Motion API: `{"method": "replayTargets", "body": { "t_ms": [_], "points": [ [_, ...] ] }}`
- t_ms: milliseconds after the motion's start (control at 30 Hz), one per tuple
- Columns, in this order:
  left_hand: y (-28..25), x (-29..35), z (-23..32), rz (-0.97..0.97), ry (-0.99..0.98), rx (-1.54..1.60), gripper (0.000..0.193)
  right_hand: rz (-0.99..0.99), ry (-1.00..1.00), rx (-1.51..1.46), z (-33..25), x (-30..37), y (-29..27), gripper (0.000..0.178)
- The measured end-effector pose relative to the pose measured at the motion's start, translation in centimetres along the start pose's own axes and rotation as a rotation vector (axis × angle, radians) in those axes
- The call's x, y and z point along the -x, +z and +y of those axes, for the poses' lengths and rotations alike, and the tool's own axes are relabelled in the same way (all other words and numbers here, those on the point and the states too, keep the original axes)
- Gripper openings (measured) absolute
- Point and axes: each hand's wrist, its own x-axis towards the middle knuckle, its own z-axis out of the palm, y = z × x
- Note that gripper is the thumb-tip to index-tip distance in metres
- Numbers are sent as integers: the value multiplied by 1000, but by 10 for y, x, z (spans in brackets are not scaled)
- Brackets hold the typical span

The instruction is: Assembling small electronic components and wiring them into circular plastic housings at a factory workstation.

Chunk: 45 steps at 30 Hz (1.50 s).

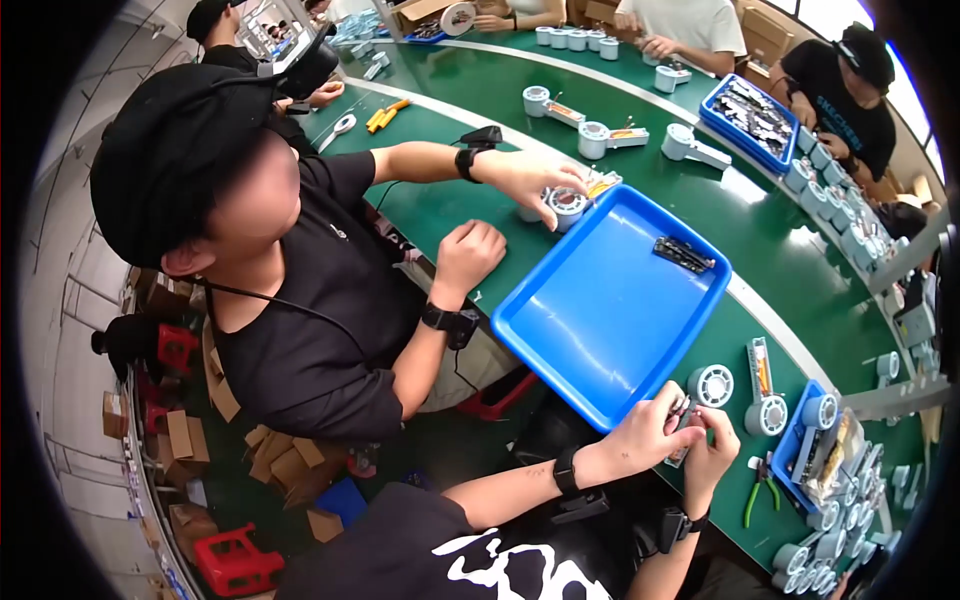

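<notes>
My left hand (pixel 655 432) and my right hand (pixel 708 448) meet in front of the blue tray's near corner, fingers pinched together. Between them is the handle part of a light grey handheld fan (pixel 712 385), its round head showing just beyond my fingers. The fingers hide most of the handle and any small part in them. The large blue tray (pixel 590 310) lies just beyond my left hand, with a small stack of black strip-like parts (pixel 683 254) at its far right. Another open fan (pixel 767 414), with its wiring and battery exposed, lies to the right of my hands.
Green-handled cutters (pixel 762 490) lie near my right hand, beside a blue bin (pixel 795 455) and many piled fans (pixel 830 530). A co-worker's hand (pixel 525 185) reaches over fans left of the tray. More fans (pixel 605 138) and a parts tray (pixel 750 118) are across the green table (pixel 650 95).
</notes>
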Motion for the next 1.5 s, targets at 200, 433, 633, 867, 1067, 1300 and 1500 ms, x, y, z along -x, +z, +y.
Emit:
{"method": "replayTargets", "body": {
  "t_ms": [200,433,633,867,1067,1300,1500],
  "points": [
    [5,5,-20,-190,-212,494,41,45,40,44,8,-1,-1,11],
    [-18,0,-25,-184,-440,648,48,37,37,5,-8,-14,12,15],
    [2,0,-25,-185,-446,651,54,53,107,-6,-1,-7,-2,17],
    [15,8,-26,-91,-369,679,51,-33,50,52,-5,-11,-9,23],
    [13,13,-43,-129,-325,624,43,-31,-62,85,2,-10,-6,23],
    [10,13,-52,-158,-250,663,38,-29,-165,145,0,-14,-1,22],
    [12,14,-52,-141,-250,652,37,-2,-198,169,-3,-20,-2,24]
  ]
}}
